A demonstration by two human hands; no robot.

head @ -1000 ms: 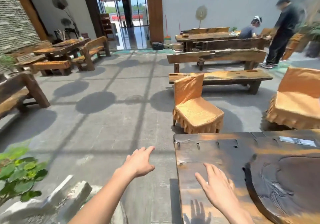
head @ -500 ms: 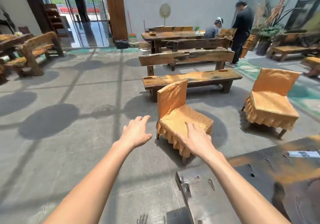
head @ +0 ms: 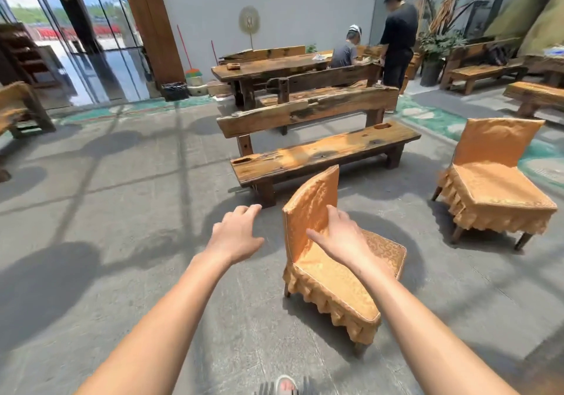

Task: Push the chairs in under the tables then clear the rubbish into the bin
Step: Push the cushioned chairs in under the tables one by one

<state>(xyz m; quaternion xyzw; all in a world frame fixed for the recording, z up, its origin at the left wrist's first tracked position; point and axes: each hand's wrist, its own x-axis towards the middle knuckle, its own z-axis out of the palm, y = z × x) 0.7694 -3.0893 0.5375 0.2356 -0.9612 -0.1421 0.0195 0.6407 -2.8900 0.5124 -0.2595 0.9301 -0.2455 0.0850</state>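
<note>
A low chair in an orange fabric cover [head: 332,278] stands on the concrete floor just in front of me, its back turned to the left. My right hand [head: 338,239] is stretched out in front of the chair's backrest, fingers spread, holding nothing. Left of the backrest hovers my left hand [head: 236,233], open and apart from the chair. A second orange-covered chair [head: 494,181] stands further right. A black bin [head: 174,91] sits by the wooden pillar at the back.
A wooden bench [head: 323,153] stands just behind the near chair, with a long wooden table [head: 268,66] beyond it. One person sits [head: 346,51] and another stands [head: 398,37] at that table. More benches line the left and right sides. Open floor lies to my left.
I have moved away from the dark table, which has left the view, towards the near chair. Both hands have reached forward, the right one now at the backrest.
</note>
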